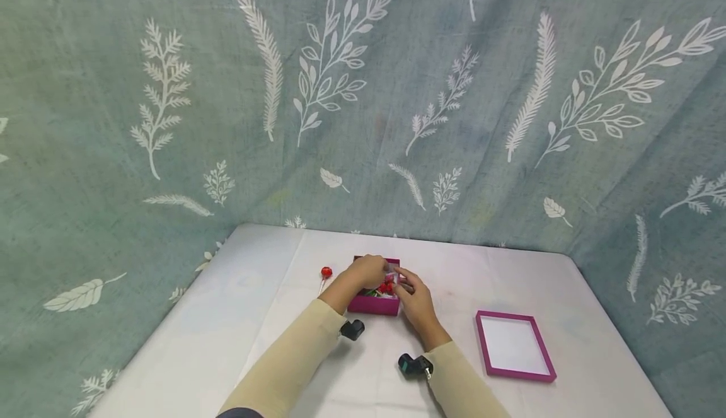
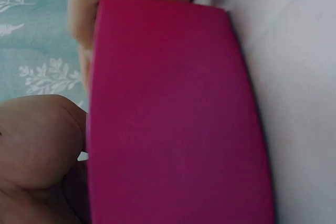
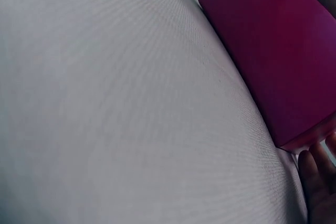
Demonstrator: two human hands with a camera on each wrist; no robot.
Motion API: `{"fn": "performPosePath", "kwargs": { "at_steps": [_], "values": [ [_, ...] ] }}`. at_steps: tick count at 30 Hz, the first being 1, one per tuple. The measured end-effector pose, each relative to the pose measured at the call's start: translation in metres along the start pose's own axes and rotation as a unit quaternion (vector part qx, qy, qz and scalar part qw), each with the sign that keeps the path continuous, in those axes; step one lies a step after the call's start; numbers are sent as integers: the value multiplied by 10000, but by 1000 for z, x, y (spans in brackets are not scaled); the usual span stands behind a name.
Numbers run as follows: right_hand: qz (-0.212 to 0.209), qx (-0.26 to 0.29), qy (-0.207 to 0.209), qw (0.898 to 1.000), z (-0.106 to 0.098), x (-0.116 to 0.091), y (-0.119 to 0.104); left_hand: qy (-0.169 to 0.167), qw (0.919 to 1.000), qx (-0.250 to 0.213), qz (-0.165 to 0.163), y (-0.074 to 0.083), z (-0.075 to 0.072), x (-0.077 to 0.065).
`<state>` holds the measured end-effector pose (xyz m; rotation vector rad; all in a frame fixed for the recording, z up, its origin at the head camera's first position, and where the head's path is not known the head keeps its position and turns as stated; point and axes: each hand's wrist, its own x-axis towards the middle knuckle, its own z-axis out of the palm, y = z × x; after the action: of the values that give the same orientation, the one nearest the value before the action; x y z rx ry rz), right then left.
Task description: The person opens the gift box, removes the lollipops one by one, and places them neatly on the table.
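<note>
- The box (image 1: 373, 305) is sitting open on the table (image 1: 448, 267), between the hands, with red pieces (image 1: 387, 288) and something green showing inside.
- The left hand (image 1: 370, 270) is dipping its fingers into the box; its fingertips are staying out of sight, so I cannot tell whether it is holding anything.
- The right hand (image 1: 416, 298) is resting at the box's right wall, partly open, thumb standing apart from forefinger, not visibly closing round anything.
- The lid (image 1: 513, 343) is lying well apart to the right, white inside facing up.
- The stick (image 1: 326, 272) is lying just left of the box, showing a red head.
- Perhaps the box would be sliding or tipping if the left hand were pressing a wall while the right was bracing only lightly.
- Both hands are crowding a small opening, so pieces could be snagging or bending.
- The left forearm is passing near the stick and could be knocking it.
- No brand, label or writing is showing; the box's outer walls are looking plain magenta.
</note>
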<state>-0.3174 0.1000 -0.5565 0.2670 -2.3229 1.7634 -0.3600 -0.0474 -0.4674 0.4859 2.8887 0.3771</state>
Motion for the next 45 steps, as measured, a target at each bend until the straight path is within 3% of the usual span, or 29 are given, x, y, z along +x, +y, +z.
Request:
{"fn": "performPosePath", "kwargs": {
  "at_steps": [6,10,17,27,33,38,45],
  "values": [
    [-72,-21,-18,10000,-1,1,0,82,9997,194,149,3,12,1],
    [-123,-33,113,9999,-1,3,-1,168,9997,199,31,6,13,4],
    [-9,-79,0,10000,-1,-3,2,405,9991,47,130,2,14,-1],
    [-52,15,25,10000,-4,1,0,768,9964,-275,214,3,0,-7],
    [-70,127,16,9999,-4,0,3,955,9926,-695,296,4,0,-11],
    [52,281,-22,9996,-3,-3,6,653,9937,-844,349,3,6,-12],
    [-33,73,35,10000,-3,2,2,22,9981,-415,465,5,3,-8]
  ]
}}
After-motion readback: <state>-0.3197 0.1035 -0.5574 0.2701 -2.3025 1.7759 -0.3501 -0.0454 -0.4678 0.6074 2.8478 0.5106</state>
